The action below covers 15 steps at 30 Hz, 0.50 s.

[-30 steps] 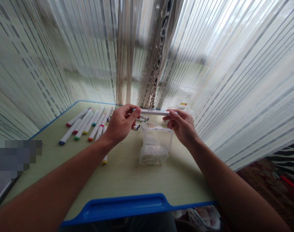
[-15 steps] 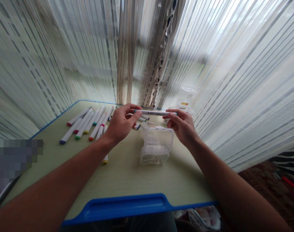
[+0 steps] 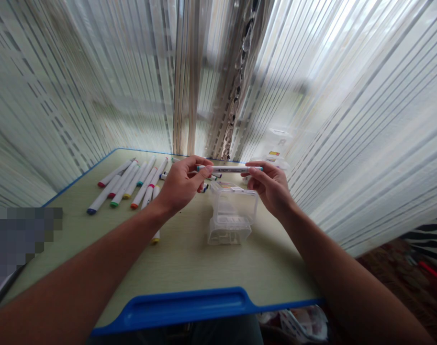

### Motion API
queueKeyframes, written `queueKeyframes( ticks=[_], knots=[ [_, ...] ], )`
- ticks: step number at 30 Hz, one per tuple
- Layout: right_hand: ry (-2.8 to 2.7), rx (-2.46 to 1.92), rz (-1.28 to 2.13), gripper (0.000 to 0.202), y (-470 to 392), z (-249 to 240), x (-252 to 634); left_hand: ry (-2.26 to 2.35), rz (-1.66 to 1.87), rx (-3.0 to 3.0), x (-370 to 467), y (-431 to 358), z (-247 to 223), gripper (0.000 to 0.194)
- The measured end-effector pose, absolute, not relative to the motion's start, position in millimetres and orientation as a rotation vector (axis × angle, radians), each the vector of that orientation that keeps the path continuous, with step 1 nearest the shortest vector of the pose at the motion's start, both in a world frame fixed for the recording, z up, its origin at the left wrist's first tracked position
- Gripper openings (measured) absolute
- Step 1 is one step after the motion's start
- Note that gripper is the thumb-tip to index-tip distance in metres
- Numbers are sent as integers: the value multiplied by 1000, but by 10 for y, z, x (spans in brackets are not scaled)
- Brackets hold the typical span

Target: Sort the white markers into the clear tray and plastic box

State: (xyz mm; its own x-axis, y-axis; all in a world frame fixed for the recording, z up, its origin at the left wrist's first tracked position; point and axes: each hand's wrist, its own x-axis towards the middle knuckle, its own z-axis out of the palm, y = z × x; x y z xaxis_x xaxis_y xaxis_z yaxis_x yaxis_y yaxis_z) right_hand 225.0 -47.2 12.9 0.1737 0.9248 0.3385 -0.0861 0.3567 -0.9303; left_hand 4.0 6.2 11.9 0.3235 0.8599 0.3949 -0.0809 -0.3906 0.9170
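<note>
A white marker with teal ends is held level in the air between my two hands. My left hand pinches its left end between thumb and fingers. On its right end, the thumb and fingers of my right hand are closed. Just below the marker stands a clear plastic case, its lid raised, on the table. Left of my left hand lie several white markers with coloured ends. A few more markers behind that hand are partly hidden by it.
The pale table has a blue rim with a blue tray groove at the front. A second clear case stands at the back right. Striped sheer curtains hang right behind the table.
The marker and both hands keep nearly the same place and grip. The view has shifted very slightly.
</note>
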Motion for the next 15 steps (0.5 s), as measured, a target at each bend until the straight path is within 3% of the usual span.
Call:
queueKeyframes(
  ticks=[15],
  knots=[
    [-1165, -929, 870, 25, -478, 127, 2243, 715, 1269, 1618, 33, 47, 118, 26]
  ],
)
